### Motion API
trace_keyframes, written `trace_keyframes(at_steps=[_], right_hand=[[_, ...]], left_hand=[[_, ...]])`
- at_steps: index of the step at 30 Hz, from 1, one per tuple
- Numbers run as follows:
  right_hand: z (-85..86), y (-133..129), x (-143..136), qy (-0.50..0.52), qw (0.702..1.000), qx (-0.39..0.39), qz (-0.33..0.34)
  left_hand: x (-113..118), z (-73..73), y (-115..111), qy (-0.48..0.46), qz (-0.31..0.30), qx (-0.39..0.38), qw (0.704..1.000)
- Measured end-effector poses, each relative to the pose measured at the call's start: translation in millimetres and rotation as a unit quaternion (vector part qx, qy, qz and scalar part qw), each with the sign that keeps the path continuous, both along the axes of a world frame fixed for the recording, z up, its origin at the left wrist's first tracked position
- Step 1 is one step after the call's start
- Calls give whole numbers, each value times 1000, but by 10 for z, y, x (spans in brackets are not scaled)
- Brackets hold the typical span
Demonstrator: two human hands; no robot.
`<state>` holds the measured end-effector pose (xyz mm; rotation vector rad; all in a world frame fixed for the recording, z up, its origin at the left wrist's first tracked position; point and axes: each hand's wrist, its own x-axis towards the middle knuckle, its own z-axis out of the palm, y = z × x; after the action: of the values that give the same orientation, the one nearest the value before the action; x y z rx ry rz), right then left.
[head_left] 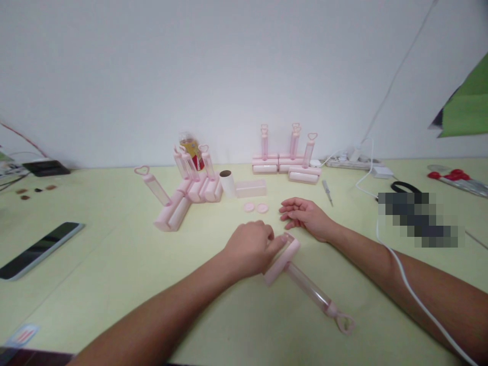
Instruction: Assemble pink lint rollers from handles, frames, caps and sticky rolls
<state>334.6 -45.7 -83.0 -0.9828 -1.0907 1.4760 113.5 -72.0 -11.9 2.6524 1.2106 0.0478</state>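
My left hand point(249, 249) is closed round the head of a pink lint roller point(282, 262), thumb on top. Its clear handle slants toward the lower right and ends in a heart-shaped loop. My right hand point(308, 219) rests just above the table, fingers apart and loosely bent, holding nothing. Left of its fingertips lie two small pink round caps point(249, 207). Behind them are a pink rectangular piece point(250, 188) and a white paper roll point(227, 185) standing on end.
Several pink rollers stand at the left point(175, 208) and at the back point(303, 175). A small screwdriver point(327, 193) lies right of centre. A phone point(40, 249) is at far left, red-handled scissors point(455, 177) at far right. A white cable point(404, 277) crosses my right forearm.
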Motion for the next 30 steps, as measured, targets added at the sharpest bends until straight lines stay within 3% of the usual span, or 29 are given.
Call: trace_keyframes(at_steps=[3,5,8,10,13,15,17,22,28,30], right_hand=[[-1,-11,-12,-11,1000,7,-17],[7,-31,-27,-23,999,17,-42],[61,-104,-65,-81,994,50,-62],[128,-187,-103,-162,981,105,-32],[235,-324,-166,-338,915,212,60],[274,-386,-195,-427,859,271,82],[270,-409,-203,-453,827,323,79],[177,-383,-182,-376,824,407,120],[156,-387,-206,-358,824,414,148],[152,-383,-206,-363,823,413,142]], left_hand=[[29,10,-214,-8,-37,-79,996],[0,6,-226,-48,-49,-107,992],[-101,0,-102,-148,-8,-131,980],[-177,-13,2,-219,46,-143,964],[-259,-20,90,-332,101,-218,912],[-287,12,90,-411,94,-302,855],[-305,74,66,-457,65,-382,801],[-344,163,26,-407,16,-530,744],[-315,28,4,-408,-22,-620,670],[-293,1,-7,-416,-30,-623,661]])
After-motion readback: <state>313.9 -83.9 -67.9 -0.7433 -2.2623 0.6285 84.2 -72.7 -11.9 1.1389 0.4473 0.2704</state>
